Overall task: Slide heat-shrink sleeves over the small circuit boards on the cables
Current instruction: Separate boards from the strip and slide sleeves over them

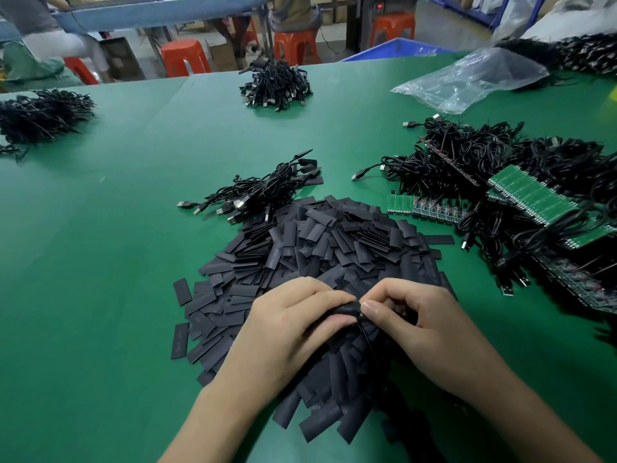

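One black sleeve (pixel 349 310) held just above the near part of the sleeve pile (pixel 317 242), pinched at both ends between the two hands. Left hand (pixel 293 324) on its left end, fingers (pixel 320 292) curled over the top and thumb tucked beneath, closed tight round it. Right hand (pixel 419 317) at its right end, thumb and forefinger pressed together on the sleeve's mouth, remaining fingers (pixel 397 290) curled in toward the palm. Thin black wire (pixel 364 332) dropping from that right end toward the pile below. Contents of the sleeve hidden by the fingers. Both wrists low over the pile's near edge, forearms covering part of it.

Pile itself a broad spread of flat black sleeves on the green counter (pixel 100 262), heaped at the middle, thinning to single pieces along its left edge. Touching the pile's far edge, a small bundle (pixel 267 192) of black USB cables, plugs pointing left. Just right of the pile's far corner, board strips (pixel 430 208) laid flat in a row, green and blue-green, some with red marks. Further right of the pile, a large cable heap (pixel 484 152) tangled with green panels (pixel 534 198) of joined boards, several USB plugs sticking out toward the pile. Behind that heap, well beyond the pile, a crumpled clear bag (pixel 474 78). Far behind the pile, a far bundle (pixel 275 85) of cables alone on the counter; far to the pile's left, a left heap (pixel 40 115) of black cables near the counter's edge. Past the counter, well behind the pile, orange stools (pixel 185 58) and seated people, partly cut off
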The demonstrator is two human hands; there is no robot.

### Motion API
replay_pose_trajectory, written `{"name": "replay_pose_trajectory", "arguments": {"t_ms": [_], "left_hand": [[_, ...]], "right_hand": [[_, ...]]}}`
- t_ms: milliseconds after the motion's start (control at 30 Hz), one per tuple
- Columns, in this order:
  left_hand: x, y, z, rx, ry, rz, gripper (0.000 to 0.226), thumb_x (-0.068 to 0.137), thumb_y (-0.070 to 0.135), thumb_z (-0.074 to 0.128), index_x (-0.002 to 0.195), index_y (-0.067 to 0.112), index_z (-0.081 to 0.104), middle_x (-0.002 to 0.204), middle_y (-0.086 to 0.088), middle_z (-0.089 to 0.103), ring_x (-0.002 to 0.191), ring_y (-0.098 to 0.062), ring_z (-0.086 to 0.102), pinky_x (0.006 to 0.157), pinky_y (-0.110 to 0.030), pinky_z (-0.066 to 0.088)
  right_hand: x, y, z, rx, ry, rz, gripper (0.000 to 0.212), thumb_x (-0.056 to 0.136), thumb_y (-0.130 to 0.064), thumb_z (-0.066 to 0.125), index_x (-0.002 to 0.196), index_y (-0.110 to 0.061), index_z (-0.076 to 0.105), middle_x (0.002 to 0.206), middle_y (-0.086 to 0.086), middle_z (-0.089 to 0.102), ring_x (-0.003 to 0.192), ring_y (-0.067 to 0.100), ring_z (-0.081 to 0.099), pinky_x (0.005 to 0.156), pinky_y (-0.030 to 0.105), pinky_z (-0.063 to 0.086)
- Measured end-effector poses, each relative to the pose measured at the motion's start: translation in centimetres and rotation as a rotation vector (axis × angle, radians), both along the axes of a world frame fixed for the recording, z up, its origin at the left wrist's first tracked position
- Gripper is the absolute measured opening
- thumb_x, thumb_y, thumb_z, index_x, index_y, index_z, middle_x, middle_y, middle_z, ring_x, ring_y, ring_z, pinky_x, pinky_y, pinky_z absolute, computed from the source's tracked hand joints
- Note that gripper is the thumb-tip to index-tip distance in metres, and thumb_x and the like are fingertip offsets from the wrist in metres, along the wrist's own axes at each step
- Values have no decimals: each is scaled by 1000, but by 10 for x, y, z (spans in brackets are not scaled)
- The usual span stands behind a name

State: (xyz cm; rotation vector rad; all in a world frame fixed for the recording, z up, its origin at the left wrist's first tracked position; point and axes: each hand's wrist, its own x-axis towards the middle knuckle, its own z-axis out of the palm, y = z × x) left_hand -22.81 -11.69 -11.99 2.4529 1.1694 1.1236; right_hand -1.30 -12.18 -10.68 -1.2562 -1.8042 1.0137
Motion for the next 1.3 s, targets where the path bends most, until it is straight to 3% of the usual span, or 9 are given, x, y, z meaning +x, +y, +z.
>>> {"name": "replay_pose_trajectory", "arguments": {"t_ms": [233, 433, 600, 800, 1033, 1167, 1300], "left_hand": [[2, 0, -1, 43, -63, 44, 19, 95, 26, 75, 109, 13, 75, 101, 6, 69, 91, -8, 65, 81, -25, 53], [1, 0, -2, 31, -36, 16, 20, 98, 27, 72, 110, 11, 75, 100, 4, 69, 91, -10, 65, 80, -28, 54], [2, -1, -2, 30, -14, 12, 20, 98, 27, 71, 111, 12, 75, 100, 4, 68, 91, -8, 64, 82, -24, 53], [3, -1, 0, 58, -115, 104, 23, 90, 23, 78, 109, 11, 78, 94, 4, 69, 86, -9, 65, 78, -23, 53], [3, -3, 4, 63, -296, 286, 24, 82, 23, 84, 103, 13, 78, 91, 10, 72, 86, -2, 66, 81, -10, 45], [7, -5, 1, 106, -305, 310, 16, 85, 19, 81, 99, 12, 79, 96, 13, 73, 90, 1, 67, 83, -10, 46], [7, -4, -3, 156, -266, 318, 19, 86, 17, 80, 101, 7, 79, 96, 9, 73, 90, 1, 68, 84, -10, 49]], "right_hand": [[5, 3, -1, -29, 36, -16, 12, 97, -31, 67, 85, -30, 69, 70, -16, 63, 64, 1, 56, 61, 15, 42], [2, 1, -2, -35, 27, -21, 13, 95, -31, 68, 82, -29, 70, 66, -17, 61, 60, 1, 52, 58, 17, 41], [1, 1, -2, -25, 34, -18, 12, 94, -31, 69, 82, -30, 72, 67, -16, 63, 62, 1, 53, 61, 28, 46], [0, 2, -3, -23, 106, -65, 10, 94, -24, 70, 89, -32, 73, 77, -10, 71, 72, 4, 65, 68, 17, 49], [1, 2, -2, 56, 145, -161, 12, 93, -23, 74, 86, -32, 74, 71, -9, 70, 61, 2, 61, 59, 15, 47], [-2, 0, -2, 58, 142, -177, 10, 93, -27, 73, 85, -33, 74, 69, -8, 69, 60, 7, 61, 57, 25, 49], [-6, -2, -4, 65, 143, -190, 13, 93, -24, 74, 82, -31, 74, 67, -14, 68, 60, 0, 60, 58, 11, 42]]}}
